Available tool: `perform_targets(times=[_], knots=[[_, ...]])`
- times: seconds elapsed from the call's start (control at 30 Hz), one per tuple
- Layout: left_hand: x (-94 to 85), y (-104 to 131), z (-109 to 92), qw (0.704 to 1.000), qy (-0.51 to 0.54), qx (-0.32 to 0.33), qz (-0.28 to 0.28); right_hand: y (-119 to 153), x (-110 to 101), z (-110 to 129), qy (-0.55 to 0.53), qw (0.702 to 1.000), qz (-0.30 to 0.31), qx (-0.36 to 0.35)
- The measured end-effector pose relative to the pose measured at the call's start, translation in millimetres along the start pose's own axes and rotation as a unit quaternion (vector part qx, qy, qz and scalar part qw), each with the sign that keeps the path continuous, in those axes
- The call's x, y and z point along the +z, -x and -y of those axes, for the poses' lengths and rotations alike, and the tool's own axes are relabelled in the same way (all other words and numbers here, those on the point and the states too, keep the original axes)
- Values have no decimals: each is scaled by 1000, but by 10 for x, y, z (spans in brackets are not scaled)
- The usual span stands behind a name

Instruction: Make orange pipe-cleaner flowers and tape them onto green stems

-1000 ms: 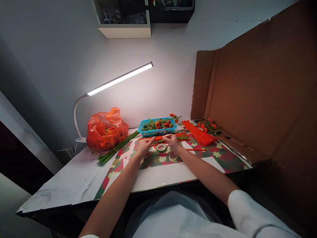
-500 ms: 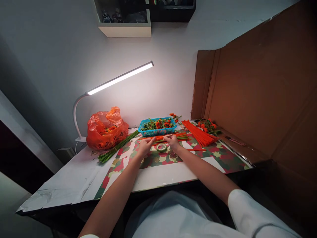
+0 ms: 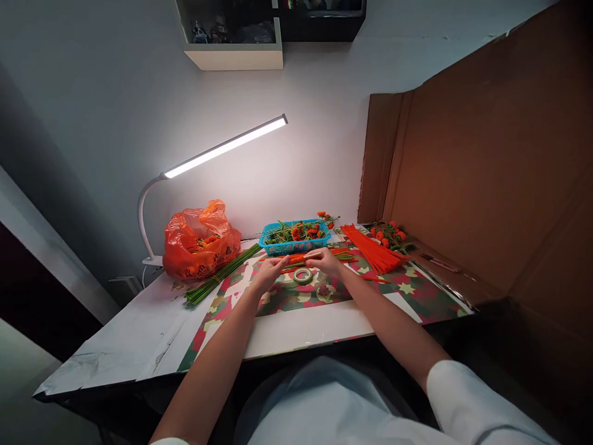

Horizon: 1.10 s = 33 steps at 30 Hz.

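Our single head view: worn above table, near its front edge, facing forward and down across it toward wall.

Orange bag, black lettering, probably Chinese; unreadable

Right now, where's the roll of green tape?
In the head view, the roll of green tape lies flat on the patterned table cover, in front of the blue basket and between the left hand and right hand.
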<state>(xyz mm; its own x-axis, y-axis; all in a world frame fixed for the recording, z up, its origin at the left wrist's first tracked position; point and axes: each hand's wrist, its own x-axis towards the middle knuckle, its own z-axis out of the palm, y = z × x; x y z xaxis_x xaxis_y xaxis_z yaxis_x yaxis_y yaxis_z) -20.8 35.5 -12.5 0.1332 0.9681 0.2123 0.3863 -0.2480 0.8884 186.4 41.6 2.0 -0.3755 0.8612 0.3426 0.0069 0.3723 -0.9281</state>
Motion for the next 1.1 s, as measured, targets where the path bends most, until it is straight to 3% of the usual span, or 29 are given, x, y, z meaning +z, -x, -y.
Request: perform_targets(times=[0.1,0.17,0.37,0.47,0.63,0.77,0.9,1.1], knots=[[-46,46,-80,998,1,20,53,42,-107,94,18,990,133,32],[-72,64,-111,995,-6,24,98,60,-176,140,50,981,176,60],[-108,94,-150,988,-32,8,148,67,-296,178,70,963,245,91],[-110,121,-186,986,-31,-5,166,72,-272,165,95,960,249,80],[-128,119,-185,984,-81,-8,160,86,-136,100,203,960,187,39],[-145,66,-93,989,-104,8,104,99,-5,60,295,952,77,-27],[-104,41,-24,994,-98,2,50,109,71,49,379,923,-17,-69],[-1,51,-56,988,-146,-1,-52,111,174,-23,465,876,-80,-101]])
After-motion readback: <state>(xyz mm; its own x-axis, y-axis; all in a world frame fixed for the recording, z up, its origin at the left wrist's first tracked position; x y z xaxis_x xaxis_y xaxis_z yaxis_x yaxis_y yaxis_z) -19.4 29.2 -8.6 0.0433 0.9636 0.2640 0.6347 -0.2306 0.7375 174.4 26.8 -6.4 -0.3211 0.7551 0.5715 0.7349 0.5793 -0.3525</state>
